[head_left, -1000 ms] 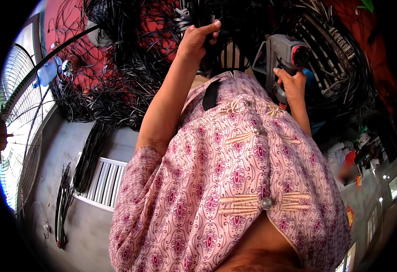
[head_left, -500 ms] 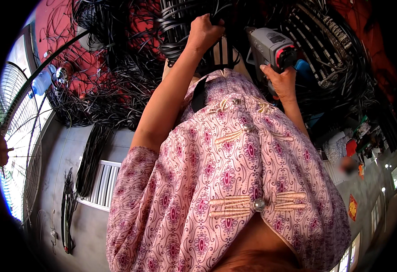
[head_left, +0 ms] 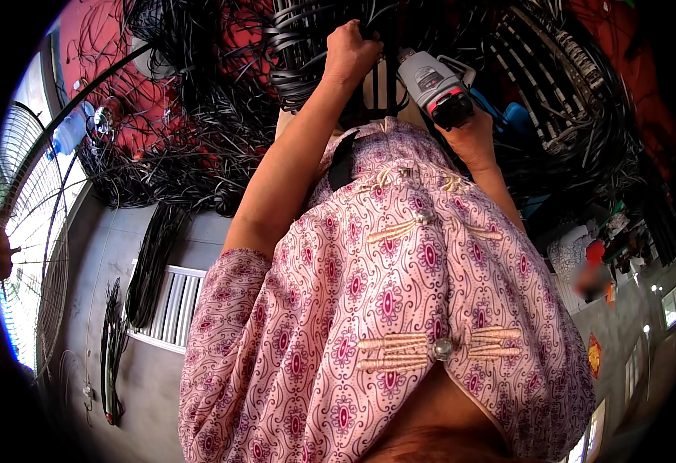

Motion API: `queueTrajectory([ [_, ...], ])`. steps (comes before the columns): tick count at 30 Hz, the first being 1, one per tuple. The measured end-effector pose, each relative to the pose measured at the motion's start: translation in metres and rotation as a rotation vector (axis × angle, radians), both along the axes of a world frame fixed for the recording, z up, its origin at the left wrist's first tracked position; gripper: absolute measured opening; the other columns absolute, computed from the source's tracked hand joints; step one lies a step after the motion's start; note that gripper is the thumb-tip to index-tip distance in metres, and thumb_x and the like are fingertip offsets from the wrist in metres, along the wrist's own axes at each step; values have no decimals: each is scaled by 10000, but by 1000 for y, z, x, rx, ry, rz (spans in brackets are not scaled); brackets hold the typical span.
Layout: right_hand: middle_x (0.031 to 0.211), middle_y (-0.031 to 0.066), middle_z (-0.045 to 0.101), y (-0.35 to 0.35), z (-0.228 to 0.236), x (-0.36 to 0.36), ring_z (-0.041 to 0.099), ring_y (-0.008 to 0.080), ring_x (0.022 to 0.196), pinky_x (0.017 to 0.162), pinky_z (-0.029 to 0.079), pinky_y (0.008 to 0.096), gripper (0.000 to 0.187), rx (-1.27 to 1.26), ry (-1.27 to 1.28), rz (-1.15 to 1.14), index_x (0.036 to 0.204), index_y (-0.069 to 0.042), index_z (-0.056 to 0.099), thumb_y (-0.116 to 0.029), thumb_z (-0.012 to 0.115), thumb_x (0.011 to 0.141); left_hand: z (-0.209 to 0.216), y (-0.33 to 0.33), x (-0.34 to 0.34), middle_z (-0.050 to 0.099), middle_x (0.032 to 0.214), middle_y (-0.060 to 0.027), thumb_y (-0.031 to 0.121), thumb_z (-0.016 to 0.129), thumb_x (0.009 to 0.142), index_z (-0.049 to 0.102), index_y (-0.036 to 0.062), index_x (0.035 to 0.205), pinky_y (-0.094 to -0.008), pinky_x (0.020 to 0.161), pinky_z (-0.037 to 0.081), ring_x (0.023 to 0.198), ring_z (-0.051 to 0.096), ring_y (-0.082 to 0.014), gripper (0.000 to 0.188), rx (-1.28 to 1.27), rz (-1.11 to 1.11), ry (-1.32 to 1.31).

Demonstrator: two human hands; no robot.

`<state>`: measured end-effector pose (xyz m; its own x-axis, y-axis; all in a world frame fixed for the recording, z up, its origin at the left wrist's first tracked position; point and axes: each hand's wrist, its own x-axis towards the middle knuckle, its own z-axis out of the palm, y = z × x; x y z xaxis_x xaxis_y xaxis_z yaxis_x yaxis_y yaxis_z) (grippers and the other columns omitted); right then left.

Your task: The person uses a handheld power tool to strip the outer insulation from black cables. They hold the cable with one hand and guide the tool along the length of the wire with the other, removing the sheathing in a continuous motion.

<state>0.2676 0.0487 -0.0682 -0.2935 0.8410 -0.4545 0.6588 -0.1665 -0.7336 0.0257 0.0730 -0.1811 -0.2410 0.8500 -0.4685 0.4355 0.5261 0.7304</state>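
My left hand is closed in a fist over a dark woven piece of black flat strips in front of my lap. Whatever its fingers grip is hidden by the hand and the dark strips. To its right, my right hand is wrapped around a grey handheld power tool with a red and black rear end. The tool's front points up and left, toward the strips beside my left hand. Its exact kind and its tip are hard to make out.
Loose black strips lie tangled on a red surface at the left. A coil of dark strips is at the right, beside a blue object. A wire-frame fan and a plastic bottle stand far left.
The power tool has moved left with my right hand and turned, so its front is nearer my left hand. My left hand has stayed closed in nearly the same place.
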Motion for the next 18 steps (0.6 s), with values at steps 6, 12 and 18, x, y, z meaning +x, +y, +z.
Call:
queueTrajectory([
  [6, 995, 146, 703, 3, -2, -6, 692, 321, 907, 750, 544, 357, 493, 7, -15, 33, 1180, -120, 641, -143, 710, 692, 7, 1, 0, 696, 718, -138, 184, 736, 752, 635, -11, 863, -318, 638, 550, 658, 711, -200, 247, -29, 34, 16],
  [12, 996, 123, 698, 7, 3, -11, 674, 347, 892, 726, 548, 384, 472, 10, -57, 77, 1153, -124, 629, -159, 717, 690, 24, 5, 1, 670, 838, -273, 188, 665, 761, 652, -65, 895, -434, 760, 532, 860, 663, -420, 287, -83, 81, -68],
  [18, 1029, 107, 687, 5, 1, -9, 670, 346, 896, 721, 555, 388, 475, 73, -61, 136, 1153, -131, 613, -161, 721, 692, 23, 4, 3, 672, 863, -280, 180, 652, 761, 651, -78, 949, -427, 791, 533, 884, 662, -423, 319, -85, 87, -76],
])
